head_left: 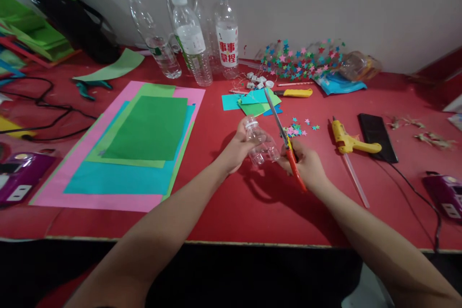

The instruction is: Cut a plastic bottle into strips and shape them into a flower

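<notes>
Left hand grips a clear bottle piece; right hand holds red-and-yellow scissors.

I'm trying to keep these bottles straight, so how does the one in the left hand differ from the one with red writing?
The held bottle is tilted in the left hand, while the red-lettered bottle stands upright on the table. The held bottle looks shorter and shows no label; the red-lettered bottle is taller, with a white label. Both are clear.
</notes>
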Tool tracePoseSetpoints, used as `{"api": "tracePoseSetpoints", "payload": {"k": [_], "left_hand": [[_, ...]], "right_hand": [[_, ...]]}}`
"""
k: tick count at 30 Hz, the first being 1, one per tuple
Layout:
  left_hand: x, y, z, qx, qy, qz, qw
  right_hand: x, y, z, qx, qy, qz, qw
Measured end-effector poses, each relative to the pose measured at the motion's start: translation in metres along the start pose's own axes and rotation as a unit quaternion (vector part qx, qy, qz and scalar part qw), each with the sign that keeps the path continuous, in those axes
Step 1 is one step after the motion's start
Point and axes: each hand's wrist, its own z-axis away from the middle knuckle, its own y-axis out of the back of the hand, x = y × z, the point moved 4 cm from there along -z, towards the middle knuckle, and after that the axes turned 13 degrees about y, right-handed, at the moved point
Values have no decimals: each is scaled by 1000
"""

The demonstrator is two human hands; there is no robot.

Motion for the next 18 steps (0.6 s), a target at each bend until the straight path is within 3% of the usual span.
{"api": "tracePoseSetpoints", "payload": {"k": [6, 11, 18], "left_hand": [[2, 0, 2, -75, 29, 26, 996], [3, 0, 1, -50, 19, 34, 998], [3, 0, -1, -65, 29, 24, 997]], "right_hand": [[-12, 4, 0, 32, 70, 125, 989], [-14, 1, 1, 3, 65, 156, 986], [-14, 0, 3, -1, 68, 148, 987]]}}
